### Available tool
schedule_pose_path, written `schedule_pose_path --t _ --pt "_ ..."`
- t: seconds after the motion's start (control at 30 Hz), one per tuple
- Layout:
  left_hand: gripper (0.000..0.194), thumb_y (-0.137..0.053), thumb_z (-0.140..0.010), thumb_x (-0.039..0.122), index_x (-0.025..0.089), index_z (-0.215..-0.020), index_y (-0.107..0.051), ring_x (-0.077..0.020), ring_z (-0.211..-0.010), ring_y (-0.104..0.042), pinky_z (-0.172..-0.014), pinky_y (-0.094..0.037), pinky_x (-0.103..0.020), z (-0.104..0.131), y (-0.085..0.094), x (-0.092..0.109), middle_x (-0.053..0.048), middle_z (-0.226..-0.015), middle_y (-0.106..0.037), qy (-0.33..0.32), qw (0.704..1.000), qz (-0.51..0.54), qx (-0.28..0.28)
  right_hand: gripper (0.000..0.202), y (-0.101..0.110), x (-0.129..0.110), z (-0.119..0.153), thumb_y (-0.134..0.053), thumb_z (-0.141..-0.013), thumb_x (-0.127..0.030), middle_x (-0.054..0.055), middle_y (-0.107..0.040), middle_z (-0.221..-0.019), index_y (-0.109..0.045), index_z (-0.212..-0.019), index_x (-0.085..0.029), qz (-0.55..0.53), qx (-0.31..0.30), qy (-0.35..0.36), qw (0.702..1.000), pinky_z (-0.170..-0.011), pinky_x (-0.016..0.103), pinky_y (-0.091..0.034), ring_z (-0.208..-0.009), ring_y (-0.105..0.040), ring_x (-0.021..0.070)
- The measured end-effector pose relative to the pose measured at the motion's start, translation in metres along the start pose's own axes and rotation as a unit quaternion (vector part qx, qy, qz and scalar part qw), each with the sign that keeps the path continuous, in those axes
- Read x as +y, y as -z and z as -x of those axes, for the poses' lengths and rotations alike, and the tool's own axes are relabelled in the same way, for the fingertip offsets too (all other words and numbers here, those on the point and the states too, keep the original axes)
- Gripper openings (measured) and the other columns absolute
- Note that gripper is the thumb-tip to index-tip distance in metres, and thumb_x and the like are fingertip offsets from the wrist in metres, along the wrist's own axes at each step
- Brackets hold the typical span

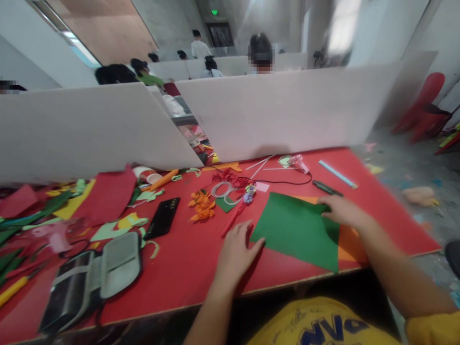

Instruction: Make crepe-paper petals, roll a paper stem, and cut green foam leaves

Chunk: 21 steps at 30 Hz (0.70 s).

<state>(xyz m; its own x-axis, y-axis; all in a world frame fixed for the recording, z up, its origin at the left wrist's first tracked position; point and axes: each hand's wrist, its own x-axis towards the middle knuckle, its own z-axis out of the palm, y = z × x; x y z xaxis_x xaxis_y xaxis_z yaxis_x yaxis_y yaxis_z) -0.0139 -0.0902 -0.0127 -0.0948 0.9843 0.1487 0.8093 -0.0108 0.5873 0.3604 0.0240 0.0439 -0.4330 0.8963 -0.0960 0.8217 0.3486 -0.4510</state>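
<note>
A green sheet (pixel 296 230) lies on the red table (pixel 179 278), over an orange sheet (pixel 350 244) that shows at its right side. My left hand (pixel 239 249) rests at the green sheet's left edge, thumb and fingers apart, with nothing in it. At the upper right corner of the green sheet, my right hand (pixel 336 209) has its fingers bent over a raised part of the edge. Just beyond my left hand lies a red stick with small purple and yellow flowers (pixel 248 194), beside orange felt pieces (pixel 202 206).
A pink glue gun (pixel 299 164), a dark marker (pixel 327 188) and a light blue stick (pixel 338 174) lie towards the back. Leftward are a black phone (pixel 162 218), an open grey case (pixel 121 263) and coloured scraps. White partitions (pixel 280 110) stand behind; people sit beyond.
</note>
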Motion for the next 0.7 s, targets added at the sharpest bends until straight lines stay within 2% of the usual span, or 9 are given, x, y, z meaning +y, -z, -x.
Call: schedule_pose_path --t 0.07,0.13,0.23,0.27,0.33,0.43,0.53,0.7 --pt "0.076 -0.081 -0.085 0.051 0.025 -0.151 -0.055 -0.0389 -0.142 -0.058 -0.118 -0.045 -0.057 -0.010 -0.005 0.000 -0.016 -0.151 -0.063 0.019 0.996 0.087 0.009 0.027 0.018 -0.004 0.006 -0.070 -0.084 -0.021 0.008 -0.080 -0.117 -0.078 -0.109 -0.027 -0.040 -0.009 0.083 0.996 -0.095 0.042 -0.056 -0.109 -0.074 0.0313" --pt "0.083 -0.087 -0.079 0.050 0.023 -0.151 -0.055 -0.0376 -0.140 -0.061 -0.118 -0.046 -0.054 -0.020 -0.010 0.000 -0.017 -0.150 -0.066 0.049 0.977 0.206 -0.002 0.019 0.035 -0.006 0.008 -0.070 -0.088 -0.031 0.007 -0.081 -0.107 -0.079 -0.104 -0.025 -0.094 -0.015 0.125 0.988 -0.089 0.039 -0.057 -0.099 -0.075 0.0282" --pt "0.073 -0.093 -0.071 0.054 0.016 -0.130 -0.071 -0.0390 -0.124 -0.072 -0.108 -0.056 -0.050 -0.028 -0.013 0.003 -0.019 -0.130 -0.077 0.111 0.928 0.351 -0.050 0.030 0.045 -0.005 0.002 -0.081 -0.082 -0.045 0.006 -0.080 -0.101 -0.079 -0.102 -0.023 -0.202 0.030 0.095 0.974 -0.081 0.036 -0.058 -0.091 -0.074 0.0259" --pt "0.070 -0.093 -0.071 0.055 0.014 -0.124 -0.074 -0.0391 -0.119 -0.074 -0.104 -0.058 -0.049 -0.029 -0.013 0.005 -0.020 -0.124 -0.080 0.137 0.910 0.387 -0.059 0.035 0.043 -0.004 -0.001 -0.086 -0.077 -0.047 0.006 -0.081 -0.102 -0.078 -0.103 -0.023 -0.255 0.054 0.069 0.963 -0.081 0.036 -0.058 -0.091 -0.074 0.0256" --pt "0.067 -0.094 -0.070 0.056 0.013 -0.119 -0.077 -0.0375 -0.109 -0.078 -0.097 -0.062 -0.048 -0.029 -0.011 0.009 -0.019 -0.117 -0.082 0.197 0.871 0.446 -0.053 0.044 0.031 0.000 -0.008 -0.091 -0.070 -0.047 0.006 -0.081 -0.105 -0.077 -0.105 -0.023 -0.381 0.085 0.019 0.920 -0.084 0.037 -0.060 -0.093 -0.076 0.0255" --pt "0.064 -0.096 -0.070 0.051 0.014 -0.119 -0.078 -0.0342 -0.103 -0.080 -0.093 -0.064 -0.045 -0.025 -0.010 0.012 -0.018 -0.113 -0.083 0.256 0.825 0.502 -0.035 0.048 0.003 0.003 -0.012 -0.094 -0.070 -0.045 0.006 -0.082 -0.106 -0.076 -0.109 -0.023 -0.521 0.058 -0.038 0.851 -0.087 0.038 -0.062 -0.095 -0.078 0.0255" --pt "0.065 -0.096 -0.069 0.052 0.013 -0.118 -0.078 -0.0343 -0.106 -0.080 -0.095 -0.064 -0.044 -0.021 -0.011 0.009 -0.018 -0.117 -0.082 0.258 0.828 0.497 -0.040 0.048 -0.021 0.003 -0.010 -0.096 -0.070 -0.042 0.006 -0.084 -0.107 -0.078 -0.109 -0.024 -0.567 0.029 -0.062 0.821 -0.089 0.040 -0.063 -0.096 -0.079 0.0265" --pt "0.068 -0.091 -0.072 0.061 0.013 -0.120 -0.078 -0.0368 -0.114 -0.078 -0.099 -0.062 -0.046 -0.015 -0.016 -0.004 -0.019 -0.122 -0.081 0.223 0.864 0.448 -0.050 0.044 -0.037 0.004 -0.009 -0.095 -0.071 -0.040 0.007 -0.084 -0.110 -0.080 -0.109 -0.023 -0.551 0.046 -0.052 0.832 -0.087 0.041 -0.064 -0.098 -0.080 0.0282"
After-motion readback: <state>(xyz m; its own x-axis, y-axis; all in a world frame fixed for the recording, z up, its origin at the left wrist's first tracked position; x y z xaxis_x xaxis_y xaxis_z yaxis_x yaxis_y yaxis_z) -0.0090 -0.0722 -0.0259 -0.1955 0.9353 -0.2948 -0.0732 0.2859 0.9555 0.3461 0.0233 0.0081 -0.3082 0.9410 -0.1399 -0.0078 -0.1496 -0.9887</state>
